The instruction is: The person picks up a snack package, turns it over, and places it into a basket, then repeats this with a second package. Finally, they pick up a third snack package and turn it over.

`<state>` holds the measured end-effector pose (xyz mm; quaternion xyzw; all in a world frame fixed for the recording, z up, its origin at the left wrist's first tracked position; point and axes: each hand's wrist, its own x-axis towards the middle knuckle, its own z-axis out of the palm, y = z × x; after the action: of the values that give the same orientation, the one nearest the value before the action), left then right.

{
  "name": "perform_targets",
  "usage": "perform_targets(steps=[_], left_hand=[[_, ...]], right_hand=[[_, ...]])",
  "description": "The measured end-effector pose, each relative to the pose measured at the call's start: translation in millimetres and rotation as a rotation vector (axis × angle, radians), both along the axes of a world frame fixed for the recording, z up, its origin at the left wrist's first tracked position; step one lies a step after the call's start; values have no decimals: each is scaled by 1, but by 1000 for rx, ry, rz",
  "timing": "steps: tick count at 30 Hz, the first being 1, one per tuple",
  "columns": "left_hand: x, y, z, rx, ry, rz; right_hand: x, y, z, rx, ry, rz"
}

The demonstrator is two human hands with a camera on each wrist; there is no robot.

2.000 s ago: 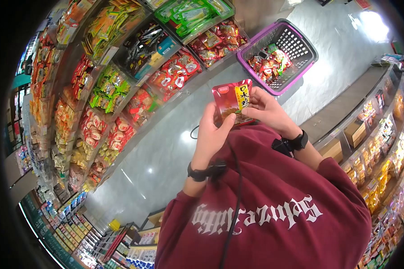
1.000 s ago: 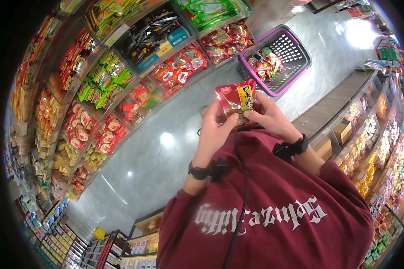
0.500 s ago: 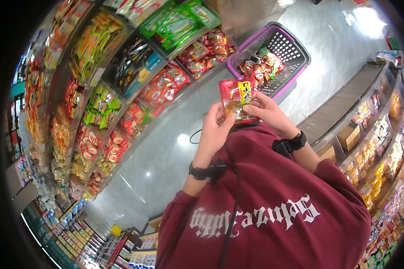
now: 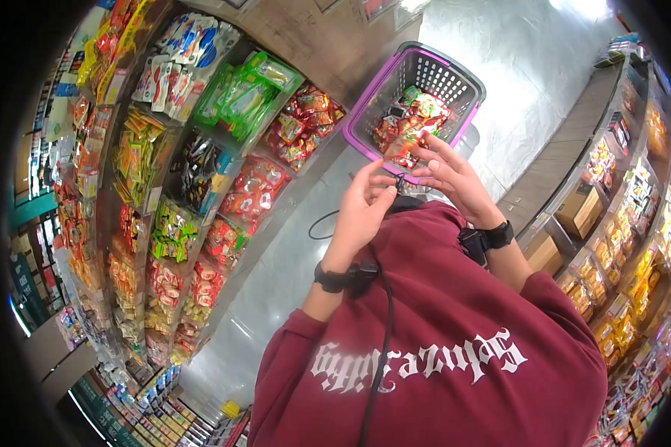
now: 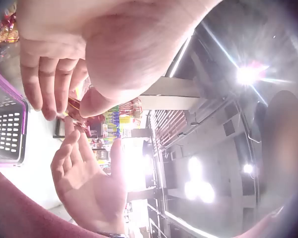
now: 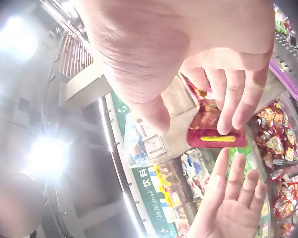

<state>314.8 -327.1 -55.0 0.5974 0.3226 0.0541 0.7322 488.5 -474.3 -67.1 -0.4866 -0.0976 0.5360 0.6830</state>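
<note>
A red snack pouch point(image 4: 404, 147) shows blurred in the head view, overlapping the near side of the shopping basket point(image 4: 350, 131). My left hand point(image 4: 361, 210) has its fingers loosely extended, pointing at the basket. Facing it, my right hand point(image 4: 458, 185) spreads straight fingers close to the pouch. In the right wrist view the red pouch point(image 6: 208, 121) lies partly behind the right fingers, its yellow print facing the camera, while the thumb stands apart from it. Both palms face each other in the left wrist view, where the pouch is mostly hidden.
The grey basket with purple rim stands on the floor and contains several colourful snack packs point(image 4: 429, 108). Shelf bins with green packs point(image 4: 250, 93) and red packs point(image 4: 253, 194) line the left. Another snack shelf point(image 4: 596, 223) runs along the right. A black cable point(image 4: 384, 313) hangs down the sweatshirt.
Earlier both hands held the red pouch upright by its lower edges. Now the fingers have spread off it and the pouch is over the basket. The view has swung, bringing the basket nearer.
</note>
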Motion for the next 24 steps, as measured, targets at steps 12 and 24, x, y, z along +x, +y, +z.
perform_targets(steps=[12, 24], left_hand=[[-1, 1, 8, 113, 61, -110], [-74, 21, 10, -25, 6, -85]], right_hand=[[14, -4, -30, 60, 35, 156], [-59, 51, 13, 100, -196, 620]])
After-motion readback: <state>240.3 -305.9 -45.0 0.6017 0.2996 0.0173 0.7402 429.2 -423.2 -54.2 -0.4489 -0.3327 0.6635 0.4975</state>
